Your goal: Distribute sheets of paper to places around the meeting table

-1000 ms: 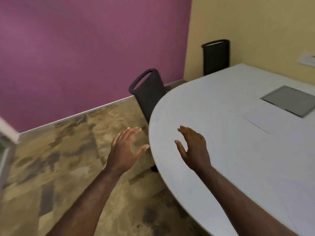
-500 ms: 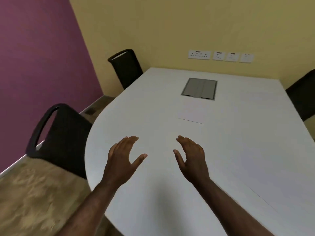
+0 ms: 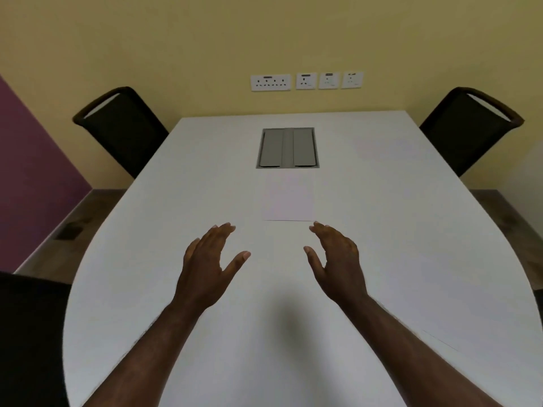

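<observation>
view now square to table (image 3: 164, 230), hands (image 3: 276, 259) spread empty

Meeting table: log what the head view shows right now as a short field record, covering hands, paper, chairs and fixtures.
surface: white meeting table, rounded near end
paper: stack of sheets lying flat at the table's centre, just in front of the grey cable hatch
other paper: a sheet edge shows faintly at near right
left hand: open, empty, above the table
right hand: open, empty, fingertips near the stack's near right corner
chairs: black chair far left, black chair far right, another at near left
wall: sockets on the yellow wall
</observation>
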A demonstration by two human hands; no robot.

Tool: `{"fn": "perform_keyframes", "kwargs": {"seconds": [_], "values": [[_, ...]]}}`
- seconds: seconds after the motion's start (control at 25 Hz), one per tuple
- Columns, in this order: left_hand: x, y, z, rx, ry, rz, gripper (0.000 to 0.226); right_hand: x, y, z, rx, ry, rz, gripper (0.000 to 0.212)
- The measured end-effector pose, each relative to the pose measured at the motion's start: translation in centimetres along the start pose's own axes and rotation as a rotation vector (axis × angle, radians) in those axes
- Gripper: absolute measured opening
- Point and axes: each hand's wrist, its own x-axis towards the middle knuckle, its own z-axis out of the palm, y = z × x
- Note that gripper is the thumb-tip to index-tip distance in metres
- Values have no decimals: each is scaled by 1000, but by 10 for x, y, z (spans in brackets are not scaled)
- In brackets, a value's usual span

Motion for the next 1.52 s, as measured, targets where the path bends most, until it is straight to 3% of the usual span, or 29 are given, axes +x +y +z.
{"fn": "perform_keyframes", "kwargs": {"seconds": [0.36, 0.8, 1.08, 1.2, 1.36, 1.52], "values": [[114, -75, 94, -35, -210, 71, 75, 72, 67, 81, -135, -57, 178, 45], [254, -144, 215, 41, -252, 115, 68, 180, 164, 195, -188, -220, 189, 48], [317, -166, 301, 189, -471, -26, 67, 242, 198, 257, -166, -380, 466, 65], [328, -176, 317, 219, -534, -56, 76, 259, 203, 269, -118, -359, 595, 77], [320, -193, 326, 207, -490, -42, 74, 267, 209, 278, -76, -280, 703, 86], [314, -198, 329, 182, -435, -33, 72, 267, 224, 279, -18, -125, 696, 62]]}}
